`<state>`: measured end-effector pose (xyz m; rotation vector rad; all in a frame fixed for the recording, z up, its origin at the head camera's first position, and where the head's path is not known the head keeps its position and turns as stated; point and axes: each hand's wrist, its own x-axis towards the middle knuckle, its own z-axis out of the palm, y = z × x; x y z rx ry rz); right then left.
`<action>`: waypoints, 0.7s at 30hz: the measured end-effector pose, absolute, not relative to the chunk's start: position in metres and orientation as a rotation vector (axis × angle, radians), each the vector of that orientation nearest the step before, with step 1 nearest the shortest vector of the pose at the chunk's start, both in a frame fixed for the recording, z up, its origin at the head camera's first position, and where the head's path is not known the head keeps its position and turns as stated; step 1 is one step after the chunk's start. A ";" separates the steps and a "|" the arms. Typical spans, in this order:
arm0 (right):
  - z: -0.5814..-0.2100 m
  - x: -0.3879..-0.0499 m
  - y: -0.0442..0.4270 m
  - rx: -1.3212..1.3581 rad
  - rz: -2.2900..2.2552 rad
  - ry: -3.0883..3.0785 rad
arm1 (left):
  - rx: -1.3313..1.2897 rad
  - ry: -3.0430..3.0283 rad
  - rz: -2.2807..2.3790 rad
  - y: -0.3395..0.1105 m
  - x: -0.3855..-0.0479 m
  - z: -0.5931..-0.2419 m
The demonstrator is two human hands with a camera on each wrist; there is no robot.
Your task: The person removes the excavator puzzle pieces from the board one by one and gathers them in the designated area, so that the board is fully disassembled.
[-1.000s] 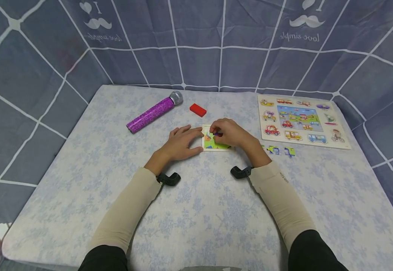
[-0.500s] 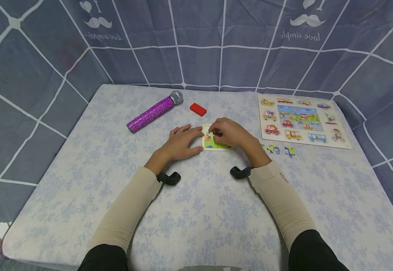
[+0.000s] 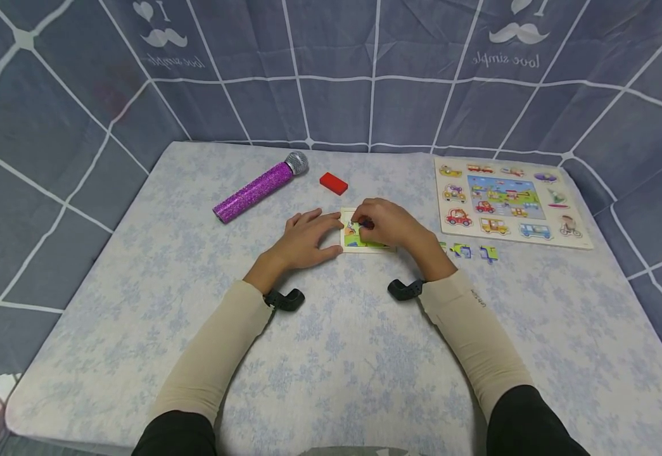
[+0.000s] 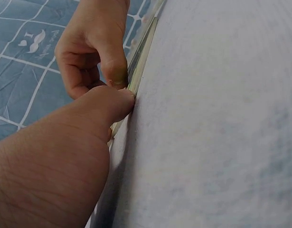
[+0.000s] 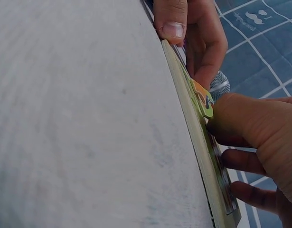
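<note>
A small wooden jigsaw board [image 3: 367, 249] with a green picture lies at mid-table. My left hand [image 3: 306, 242] rests at its left side, fingers mostly straight; in the right wrist view the left thumb [image 5: 173, 29] touches the board's edge. With thumb and fingers, my right hand [image 3: 386, 223] pinches an orange-and-green jigsaw piece [image 5: 202, 99], which stands tilted against the board in the right wrist view. In the left wrist view, my right fingers meet the board's edge close to my left thumb [image 4: 122, 102]. The right hand covers much of the board in the head view.
Loose jigsaw pieces [image 3: 488, 254] lie right of my right wrist, below a large vehicle puzzle board [image 3: 578, 209]. Beyond the hands are a red block [image 3: 334, 183] and a purple glitter microphone [image 3: 255, 191]. Grid-patterned curtains [image 3: 336, 114] border the table.
Both hands stay nearly in place. Under the right fingertips, the orange-and-green jigsaw piece has shifted slightly on the board.
</note>
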<state>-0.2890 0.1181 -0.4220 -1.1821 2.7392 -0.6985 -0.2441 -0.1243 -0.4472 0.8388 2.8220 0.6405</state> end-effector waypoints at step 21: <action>-0.406 -0.289 0.131 -1.132 -0.795 2.736 | 0.841 2.819 0.645 -0.125 -0.245 -0.447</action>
